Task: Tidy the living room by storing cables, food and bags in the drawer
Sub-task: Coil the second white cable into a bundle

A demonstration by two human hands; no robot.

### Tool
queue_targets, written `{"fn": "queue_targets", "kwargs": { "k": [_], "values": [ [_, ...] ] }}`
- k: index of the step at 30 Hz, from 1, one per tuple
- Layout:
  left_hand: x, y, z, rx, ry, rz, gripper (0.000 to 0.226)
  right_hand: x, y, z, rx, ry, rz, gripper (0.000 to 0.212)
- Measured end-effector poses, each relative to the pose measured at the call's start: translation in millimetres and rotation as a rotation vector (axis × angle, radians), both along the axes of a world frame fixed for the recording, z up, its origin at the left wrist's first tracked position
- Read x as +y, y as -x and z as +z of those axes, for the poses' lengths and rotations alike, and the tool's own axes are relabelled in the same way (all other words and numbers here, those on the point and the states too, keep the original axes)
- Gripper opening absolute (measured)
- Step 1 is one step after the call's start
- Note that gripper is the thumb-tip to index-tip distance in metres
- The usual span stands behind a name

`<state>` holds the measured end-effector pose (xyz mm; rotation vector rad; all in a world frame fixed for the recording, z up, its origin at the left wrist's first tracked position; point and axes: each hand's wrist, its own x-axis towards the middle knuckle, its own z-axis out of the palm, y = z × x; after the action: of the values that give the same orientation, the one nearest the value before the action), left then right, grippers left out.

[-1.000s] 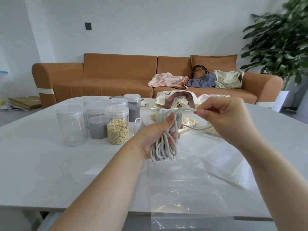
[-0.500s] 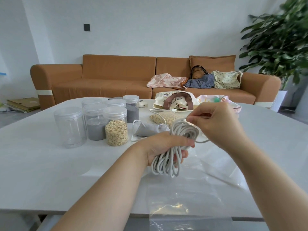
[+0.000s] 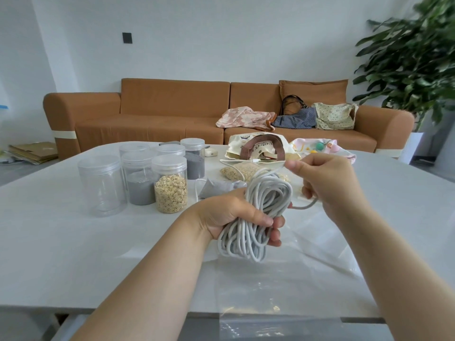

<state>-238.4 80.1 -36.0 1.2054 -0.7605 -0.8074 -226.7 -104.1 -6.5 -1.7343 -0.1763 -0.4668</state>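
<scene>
The cable hangs coiled, its long axis running twelve to six, above a clear bag on the table. The left hand clamps round its middle. At two o'clock, the right hand pinches the loose end.
</scene>
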Motion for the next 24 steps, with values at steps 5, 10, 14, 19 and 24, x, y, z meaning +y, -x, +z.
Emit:
{"fn": "queue_targets", "kwargs": {
  "k": [5, 10, 14, 19, 24],
  "values": [
    [-0.2, -4.7, -1.4, 0.155, 0.179, 0.046, 0.031, -11.2, -4.1, -5.4, 0.244, -0.331, 0.219, 0.038],
    [-0.3, -6.7, 2.8, 0.307, 0.357, 0.285, 0.031, -1.0, -8.8, -13.1, 0.170, -0.352, 0.295, 0.028],
    [-1.8, -8.1, 6.0, 0.327, 0.431, 0.634, 0.013, 6.0, -3.8, -14.5, 0.169, -0.434, 0.410, 0.031],
    [-0.7, -14.3, 3.1, 0.300, 0.431, 0.823, 0.020, 14.8, 4.2, -16.4, 0.185, -0.408, 0.477, 0.022],
    [-1.6, -12.3, 3.0, 0.295, 0.347, 0.879, 0.019, 24.0, 12.4, -21.4, 0.147, -0.138, 0.466, 0.024]
  ]
}}
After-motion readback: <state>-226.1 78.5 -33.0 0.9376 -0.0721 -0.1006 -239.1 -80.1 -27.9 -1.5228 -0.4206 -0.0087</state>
